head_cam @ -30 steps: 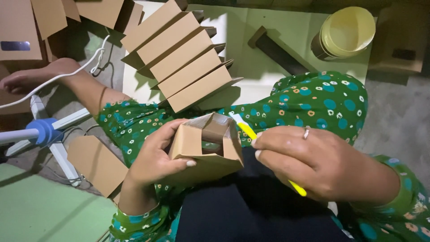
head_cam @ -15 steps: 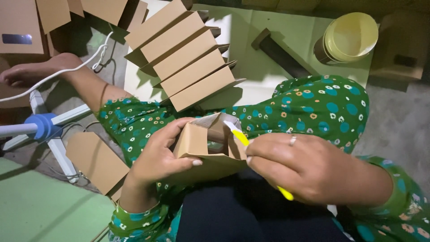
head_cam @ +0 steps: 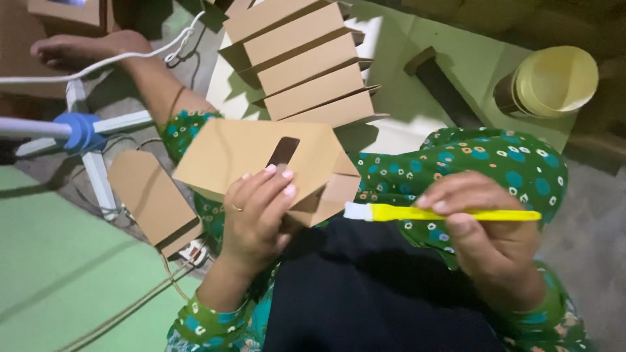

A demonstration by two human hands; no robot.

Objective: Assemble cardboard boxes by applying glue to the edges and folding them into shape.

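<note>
Cardboard box (head_cam: 254, 153) in left hand (head_cam: 257, 212), yellow brush (head_cam: 443, 213) in right hand (head_cam: 486, 241).

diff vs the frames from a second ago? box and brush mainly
The left hand has turned the cardboard box: its open, flapped end showed before, now a flat face with a slot faces up. The right hand has drawn the yellow brush out of the box to the right; its white tip is now clear of the cardboard. Unchanged: both grips, the stack of folded boxes and the yellow tub.
</note>
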